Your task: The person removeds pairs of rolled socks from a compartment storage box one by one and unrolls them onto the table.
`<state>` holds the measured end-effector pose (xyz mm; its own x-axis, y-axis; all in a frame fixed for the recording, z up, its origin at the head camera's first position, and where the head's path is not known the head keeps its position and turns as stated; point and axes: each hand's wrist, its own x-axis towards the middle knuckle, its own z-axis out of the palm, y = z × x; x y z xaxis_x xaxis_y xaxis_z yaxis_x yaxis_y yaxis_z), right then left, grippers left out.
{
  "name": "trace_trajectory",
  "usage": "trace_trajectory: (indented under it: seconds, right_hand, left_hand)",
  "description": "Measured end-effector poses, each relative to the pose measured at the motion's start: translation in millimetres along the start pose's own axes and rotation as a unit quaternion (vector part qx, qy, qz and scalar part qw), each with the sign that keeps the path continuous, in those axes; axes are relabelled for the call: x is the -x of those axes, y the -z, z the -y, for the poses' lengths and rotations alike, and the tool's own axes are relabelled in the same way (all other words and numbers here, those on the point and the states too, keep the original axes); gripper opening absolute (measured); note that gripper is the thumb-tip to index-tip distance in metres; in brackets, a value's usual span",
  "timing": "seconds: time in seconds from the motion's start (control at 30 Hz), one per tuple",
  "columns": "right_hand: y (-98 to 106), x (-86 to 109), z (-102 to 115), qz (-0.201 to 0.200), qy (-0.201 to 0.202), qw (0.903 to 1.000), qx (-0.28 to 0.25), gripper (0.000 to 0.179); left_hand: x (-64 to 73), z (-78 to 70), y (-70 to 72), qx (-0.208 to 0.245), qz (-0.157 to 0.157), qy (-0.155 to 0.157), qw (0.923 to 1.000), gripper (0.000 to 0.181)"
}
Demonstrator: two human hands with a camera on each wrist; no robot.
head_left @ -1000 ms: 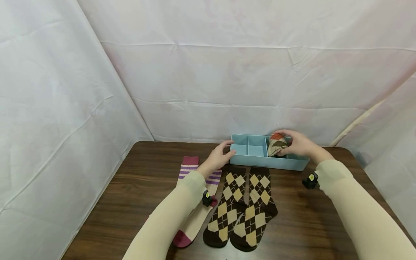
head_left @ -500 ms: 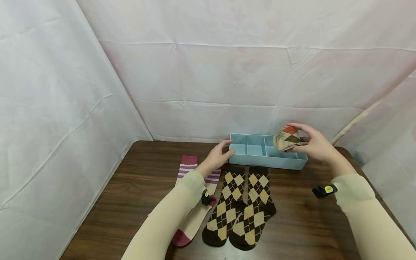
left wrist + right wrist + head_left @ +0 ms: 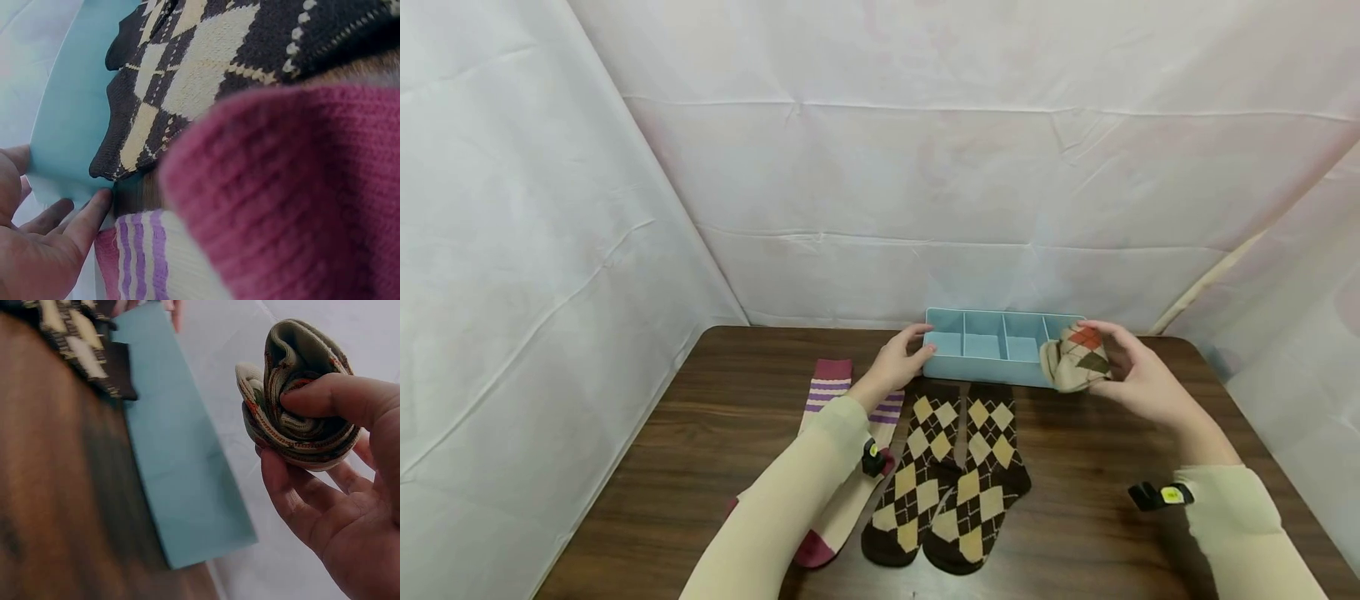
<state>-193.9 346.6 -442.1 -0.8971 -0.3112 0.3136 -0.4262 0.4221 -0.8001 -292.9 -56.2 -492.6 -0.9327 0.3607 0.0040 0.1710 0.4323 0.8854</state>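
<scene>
My right hand [image 3: 1150,385] grips a rolled-up pair of beige argyle socks [image 3: 1078,360] with orange and olive diamonds. The roll is over the right end of a pale blue divided box [image 3: 985,369], covering part of it in the head view. Up close in the right wrist view, the thumb presses into the coiled end of the roll [image 3: 306,434] while the fingers support it from below. At the box's left end, my left hand [image 3: 895,360] holds the corner between thumb and fingers. Three compartments show nothing in them; the rightmost one is mostly hidden.
In front of the box, two dark brown argyle socks [image 3: 910,492] lie flat side by side. Cream socks with purple stripes and maroon toes [image 3: 842,508] lie left of them, partly under my left forearm. White cloth [image 3: 880,167] hangs behind the wooden table [image 3: 700,417].
My right hand has lifted the rolled socks out of the third compartment and carried them right, then lower over the box's right end. The left hand has kept its place on the box.
</scene>
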Motion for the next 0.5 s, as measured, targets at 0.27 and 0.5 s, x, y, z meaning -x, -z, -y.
trace_trajectory:
  seconds: [0.27, 0.5]
  right_hand:
    - [-4.2, 31.0, -9.2, 0.042, 0.026, 0.9987, -0.010, 0.094]
    - [-5.0, 45.0, -10.7, 0.098, 0.008, 0.9941, -0.045, 0.095]
  left_hand:
    - [-2.8, -1.1, -1.6, -0.004, 0.009, 0.003, 0.9999, 0.056]
    - [-6.1, 0.2, -1.0, -0.074, -0.030, -0.049, 0.9956, 0.052]
